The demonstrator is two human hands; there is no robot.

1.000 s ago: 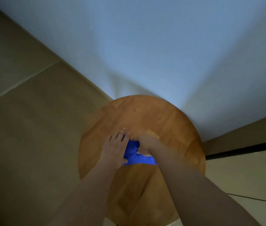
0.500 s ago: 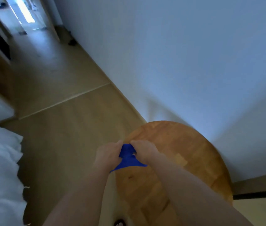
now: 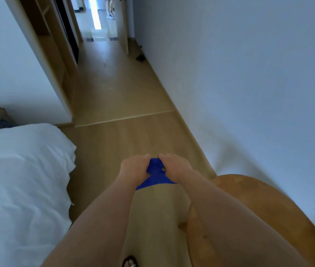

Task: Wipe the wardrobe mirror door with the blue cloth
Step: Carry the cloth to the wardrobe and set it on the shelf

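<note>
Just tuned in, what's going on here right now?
A person holds the blue cloth bunched between both hands, left hand and right hand, out in front over the wood floor. A round wooden table sits at right by the wall, a white bed at left. No mirror door is being wiped yet.

Both hands' fingers (image 3: 145, 158) curl out of sight behind the cloth (image 3: 155, 175); the worktop (image 3: 249, 199) is cut off at the bottom edge.
</note>
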